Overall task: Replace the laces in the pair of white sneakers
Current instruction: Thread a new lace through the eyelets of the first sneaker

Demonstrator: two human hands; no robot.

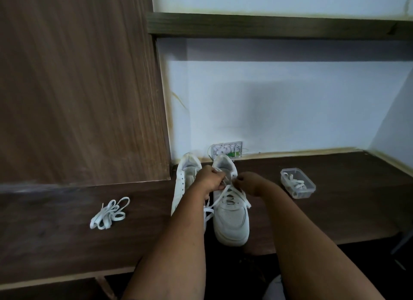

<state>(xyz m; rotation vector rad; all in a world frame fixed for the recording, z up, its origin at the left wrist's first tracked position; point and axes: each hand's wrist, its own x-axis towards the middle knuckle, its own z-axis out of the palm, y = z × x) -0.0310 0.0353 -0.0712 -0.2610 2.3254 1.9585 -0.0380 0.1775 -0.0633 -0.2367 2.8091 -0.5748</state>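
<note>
A loose bundle of flat white laces [110, 213] is found on the dark wooden desk [335, 210], left of centre near its front edge. Beside the wood panel at the back stands the unlaced left white sneaker [182, 187], touching its partly laced partner [231, 219]. The left hand [209, 180] and right hand [248, 183] are each pinched on a lace end [244, 199] above the eyelets. The lace is judged light, limp and slippery; it is best held near the tips. Toward the right, a clear plastic tub [298, 183] holds more laces.
</note>
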